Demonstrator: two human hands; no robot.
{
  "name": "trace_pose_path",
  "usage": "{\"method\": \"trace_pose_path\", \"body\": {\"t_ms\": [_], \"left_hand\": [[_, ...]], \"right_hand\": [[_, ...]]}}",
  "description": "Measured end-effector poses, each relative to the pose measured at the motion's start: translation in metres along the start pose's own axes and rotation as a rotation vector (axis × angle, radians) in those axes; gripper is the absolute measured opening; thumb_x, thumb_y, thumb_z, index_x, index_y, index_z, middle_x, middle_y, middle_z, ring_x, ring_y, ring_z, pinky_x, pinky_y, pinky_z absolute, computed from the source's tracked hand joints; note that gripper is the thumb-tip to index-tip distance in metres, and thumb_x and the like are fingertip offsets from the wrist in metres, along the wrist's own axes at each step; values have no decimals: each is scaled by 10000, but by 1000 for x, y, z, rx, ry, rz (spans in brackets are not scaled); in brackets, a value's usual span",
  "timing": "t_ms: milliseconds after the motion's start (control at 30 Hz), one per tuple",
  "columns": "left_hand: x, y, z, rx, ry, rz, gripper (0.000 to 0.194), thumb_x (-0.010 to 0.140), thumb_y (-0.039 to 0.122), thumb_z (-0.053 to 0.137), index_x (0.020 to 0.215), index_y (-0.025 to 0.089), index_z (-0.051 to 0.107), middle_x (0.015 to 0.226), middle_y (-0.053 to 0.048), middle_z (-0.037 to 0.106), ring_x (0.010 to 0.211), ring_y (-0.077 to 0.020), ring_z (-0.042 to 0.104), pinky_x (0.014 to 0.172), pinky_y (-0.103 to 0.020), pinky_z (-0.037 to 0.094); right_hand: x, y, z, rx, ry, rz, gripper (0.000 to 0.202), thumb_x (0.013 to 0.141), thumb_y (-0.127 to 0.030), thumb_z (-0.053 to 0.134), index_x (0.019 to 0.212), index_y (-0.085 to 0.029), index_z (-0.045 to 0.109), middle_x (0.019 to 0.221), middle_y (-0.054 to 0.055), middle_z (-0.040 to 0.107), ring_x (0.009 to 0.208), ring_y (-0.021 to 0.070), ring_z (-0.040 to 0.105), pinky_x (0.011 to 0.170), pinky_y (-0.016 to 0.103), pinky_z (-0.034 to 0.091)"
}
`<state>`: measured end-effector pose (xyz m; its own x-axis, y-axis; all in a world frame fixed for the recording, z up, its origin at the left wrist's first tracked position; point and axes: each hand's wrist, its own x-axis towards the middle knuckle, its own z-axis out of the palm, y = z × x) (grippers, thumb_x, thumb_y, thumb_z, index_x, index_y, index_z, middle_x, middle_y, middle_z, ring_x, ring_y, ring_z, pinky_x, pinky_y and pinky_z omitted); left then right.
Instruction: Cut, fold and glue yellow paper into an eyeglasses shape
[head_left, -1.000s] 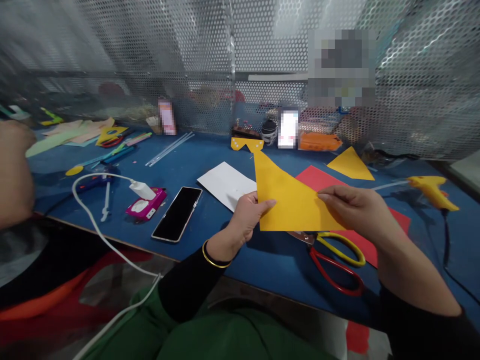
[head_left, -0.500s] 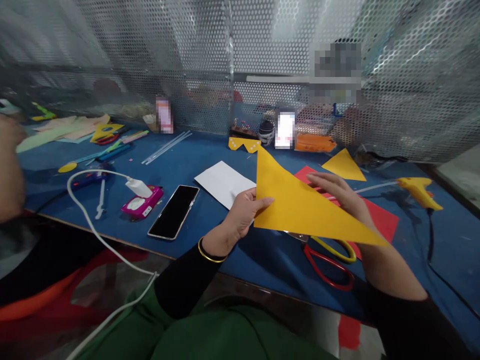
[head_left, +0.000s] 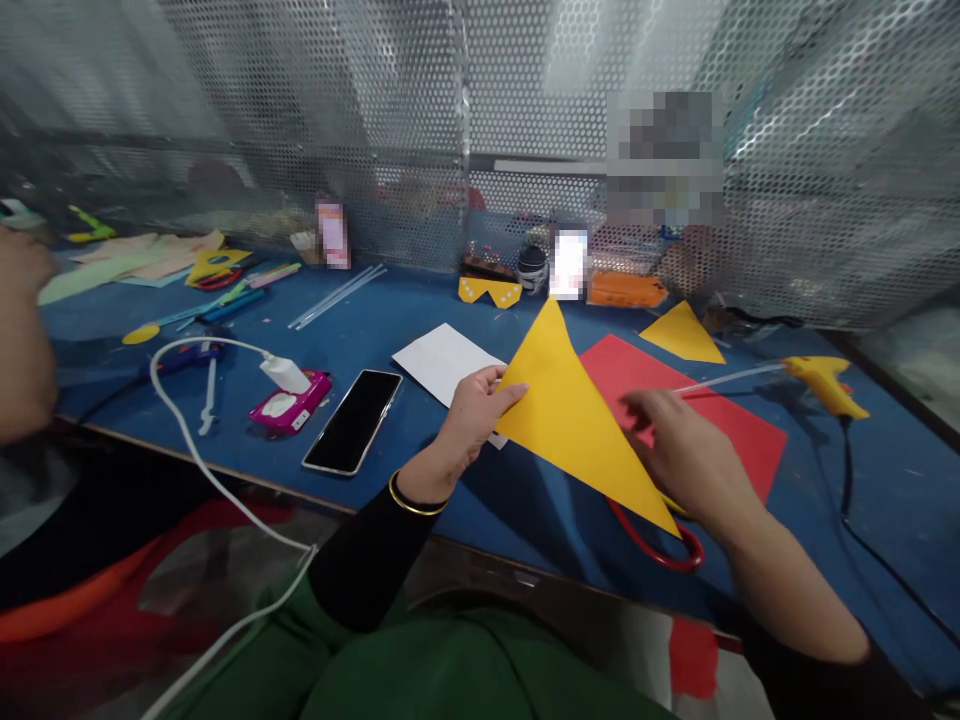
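Observation:
My left hand (head_left: 476, 415) pinches the left edge of a yellow triangular sheet of paper (head_left: 566, 415), thumb on top, holding it above the table. One corner of the sheet points away from me and another slants down to the right. My right hand (head_left: 686, 450) is just right of the sheet, fingers loosely bent and slightly blurred, with nothing visible in them. Below both lies a red sheet (head_left: 622, 365). Scissors with a red handle loop (head_left: 664, 555) and a yellow one are mostly hidden under the yellow paper. White paper (head_left: 442, 358) lies beyond my left hand.
A phone (head_left: 352, 422) and a magenta power socket (head_left: 292, 408) with a white cable lie to the left. On the right is a yellow glue gun (head_left: 829, 385). Behind are a yellow triangle (head_left: 684, 333) and yellow paper glasses (head_left: 489, 292). Another person's arm (head_left: 26, 340) shows at far left.
The yellow sheet has turned, its right corner swinging down and toward me. My right hand has moved from behind the sheet to its right side, and more of the red sheet shows.

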<state>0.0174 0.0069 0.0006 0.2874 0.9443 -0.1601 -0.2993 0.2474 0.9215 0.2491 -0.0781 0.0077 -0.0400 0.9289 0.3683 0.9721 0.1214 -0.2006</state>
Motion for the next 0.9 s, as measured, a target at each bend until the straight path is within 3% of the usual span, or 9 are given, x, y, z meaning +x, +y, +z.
{"method": "trace_pose_path", "body": {"t_ms": [67, 133, 367, 533, 667, 833, 900], "left_hand": [[-1, 1, -2, -21, 15, 22, 265, 698, 217, 802, 936, 148, 706, 830, -58, 770, 693, -168, 722, 715, -291, 573], [-2, 2, -3, -44, 12, 22, 271, 690, 220, 810, 931, 145, 713, 832, -64, 771, 704, -175, 728, 724, -295, 576], [-3, 1, -2, -73, 5, -5, 289, 684, 217, 827, 940, 133, 723, 867, -83, 776, 737, -185, 737, 739, -302, 585], [0, -1, -4, -89, 32, 9, 293, 691, 213, 822, 953, 129, 721, 886, -89, 779, 744, -184, 738, 750, -302, 589], [3, -2, -5, -86, 61, 26, 293, 697, 216, 817, 956, 126, 715, 907, -92, 779, 741, -176, 733, 726, -282, 581], [2, -3, -4, -82, 57, 22, 302, 697, 224, 820, 963, 126, 716, 904, -94, 778, 746, -183, 733, 740, -301, 585], [1, -4, -3, -84, 46, 21, 314, 674, 219, 834, 951, 129, 717, 880, -87, 777, 749, -190, 735, 763, -317, 589]], "right_hand": [[-16, 8, 0, -18, -238, -91, 205, 848, -271, 526, 1005, -209, 642, 942, 96, 703, 691, 208, 679, 502, 279, 438], [-32, 18, 1, -21, -318, -143, 222, 800, -246, 534, 994, -211, 637, 968, 120, 706, 683, 212, 685, 499, 284, 456], [-49, 31, -2, 69, -259, -182, 470, 714, -223, 544, 1180, -193, 597, 1070, 157, 711, 906, 289, 722, 674, 378, 582], [-52, 25, 7, 30, -234, -167, 529, 700, -213, 552, 1225, -184, 602, 962, 128, 698, 779, 265, 714, 595, 343, 560], [-60, 30, 11, 73, -191, -128, 536, 738, -166, 492, 1266, -192, 582, 1035, 122, 690, 708, 213, 703, 568, 309, 545], [-60, 73, -6, 14, -49, 70, 448, 792, -298, 569, 1232, -229, 621, 1062, 120, 693, 780, 255, 714, 611, 354, 559], [-57, 97, -13, 21, -54, 128, 436, 775, -331, 607, 1200, -243, 652, 1030, 114, 705, 790, 268, 714, 641, 376, 564]]}}
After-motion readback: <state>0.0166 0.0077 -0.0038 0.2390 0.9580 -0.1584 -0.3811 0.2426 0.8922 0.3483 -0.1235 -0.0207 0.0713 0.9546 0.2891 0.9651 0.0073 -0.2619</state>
